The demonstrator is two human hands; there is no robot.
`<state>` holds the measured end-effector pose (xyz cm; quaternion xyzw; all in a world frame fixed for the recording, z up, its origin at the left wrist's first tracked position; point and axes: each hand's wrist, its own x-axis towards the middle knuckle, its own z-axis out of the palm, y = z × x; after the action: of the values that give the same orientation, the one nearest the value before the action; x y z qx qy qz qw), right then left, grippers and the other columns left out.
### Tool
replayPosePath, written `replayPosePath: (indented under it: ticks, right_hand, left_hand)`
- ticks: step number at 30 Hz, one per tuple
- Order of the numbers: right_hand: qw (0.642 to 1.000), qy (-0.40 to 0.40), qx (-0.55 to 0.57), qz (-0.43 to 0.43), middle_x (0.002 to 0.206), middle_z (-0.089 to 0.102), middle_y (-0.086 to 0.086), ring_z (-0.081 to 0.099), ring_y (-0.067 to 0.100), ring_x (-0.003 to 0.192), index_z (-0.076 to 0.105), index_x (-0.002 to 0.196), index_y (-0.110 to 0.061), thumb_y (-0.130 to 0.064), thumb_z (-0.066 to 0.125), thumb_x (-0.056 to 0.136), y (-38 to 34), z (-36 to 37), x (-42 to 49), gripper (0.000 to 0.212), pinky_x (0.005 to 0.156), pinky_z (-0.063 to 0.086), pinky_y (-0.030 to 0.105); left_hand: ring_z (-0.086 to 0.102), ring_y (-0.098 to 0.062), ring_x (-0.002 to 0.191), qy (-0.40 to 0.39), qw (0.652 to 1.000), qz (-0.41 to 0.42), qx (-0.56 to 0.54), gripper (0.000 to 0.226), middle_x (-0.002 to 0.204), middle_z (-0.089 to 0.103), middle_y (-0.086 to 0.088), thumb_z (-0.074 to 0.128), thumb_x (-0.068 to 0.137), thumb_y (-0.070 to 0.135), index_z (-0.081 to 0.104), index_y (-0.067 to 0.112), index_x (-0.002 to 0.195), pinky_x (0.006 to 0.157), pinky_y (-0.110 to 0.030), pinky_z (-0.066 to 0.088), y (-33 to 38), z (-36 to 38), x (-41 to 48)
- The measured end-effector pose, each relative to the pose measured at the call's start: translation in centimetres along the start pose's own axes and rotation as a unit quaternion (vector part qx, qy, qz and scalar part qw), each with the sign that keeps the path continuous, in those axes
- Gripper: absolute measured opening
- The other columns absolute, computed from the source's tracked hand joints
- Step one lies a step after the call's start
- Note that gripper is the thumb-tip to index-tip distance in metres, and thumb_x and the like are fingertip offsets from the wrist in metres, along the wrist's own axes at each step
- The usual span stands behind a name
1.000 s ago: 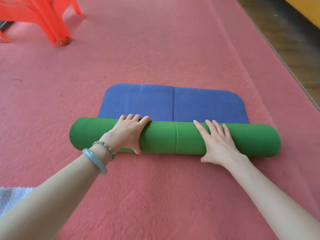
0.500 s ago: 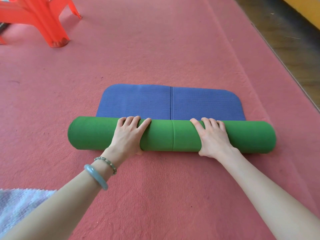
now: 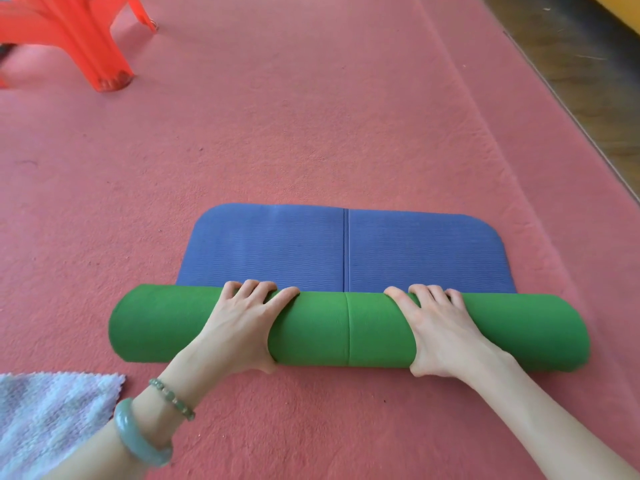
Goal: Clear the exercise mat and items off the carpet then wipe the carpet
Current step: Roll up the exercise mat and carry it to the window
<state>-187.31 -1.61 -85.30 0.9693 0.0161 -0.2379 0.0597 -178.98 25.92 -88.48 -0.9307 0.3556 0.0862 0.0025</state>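
Where the exercise mat (image 3: 322, 327) lay mid-carpet (image 3: 311, 116), green roll nearest, blue flap flat beyond, left hand (image 3: 242, 327) and right hand (image 3: 443, 334) each curled over the roll and gripped it, cloth (image 3: 52, 410) at near left, red stool (image 3: 86, 46) far left, open carpet ahead, carpet edge far right.

Both forearms rise from the lower corners. The left hand (image 3: 239, 327) and right hand (image 3: 443, 330) sit mid-frame, fingers curled over the rolled mat (image 3: 322, 327), thumbs low on its near side.

Open carpet (image 3: 311, 116) beyond the mat (image 3: 311, 327); stool (image 3: 86, 39), seemingly, far left.
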Motion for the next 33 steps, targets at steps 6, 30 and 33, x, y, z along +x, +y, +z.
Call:
replayPosePath:
  ticks: [6, 30, 33]
  right_hand:
    - [0.996, -0.072, 0.044, -0.012, 0.130, 0.035, 0.001, 0.034, 0.022, 0.121, 0.008, 0.142, -0.033, -0.047, 0.084, 0.049, 0.9, -1.9, 2.0, 0.121, 0.103, 0.028, 0.041]
    - [0.993, 0.061, -0.010, 0.101, 0.155, 0.000, 0.016, 0.000, 0.034, 0.144, -0.021, 0.146, -0.024, -0.031, 0.072, 0.074, -1.1, -0.5, 3.0, 0.118, 0.111, 0.004, 0.062]
    - [0.993, 0.062, 0.002, 0.099, 0.152, 0.008, 0.015, 0.007, 0.032, 0.142, -0.012, 0.147, -0.025, -0.031, 0.075, 0.071, -0.8, -0.9, 3.9, 0.116, 0.110, 0.009, 0.063]
  left_hand:
    - [0.047, -0.024, 0.109, 0.008, 1.000, 0.005, -0.011, 0.122, 0.120, 0.056, -0.007, 0.071, 0.019, 0.063, 0.045, 0.028, 0.133, 0.086, -0.039, 0.048, -0.4, -0.6, 0.6]
    - [0.041, -0.018, 0.113, -0.116, 0.992, -0.021, -0.046, 0.114, 0.118, 0.046, 0.007, 0.083, 0.038, 0.054, 0.027, 0.035, 0.135, 0.096, -0.034, 0.033, -2.1, -3.6, 7.4]
    - [0.036, -0.018, 0.117, -0.101, 0.993, -0.023, -0.061, 0.115, 0.128, 0.040, 0.005, 0.082, 0.039, 0.056, 0.027, 0.035, 0.138, 0.100, -0.033, 0.029, -2.5, -3.7, 7.2]
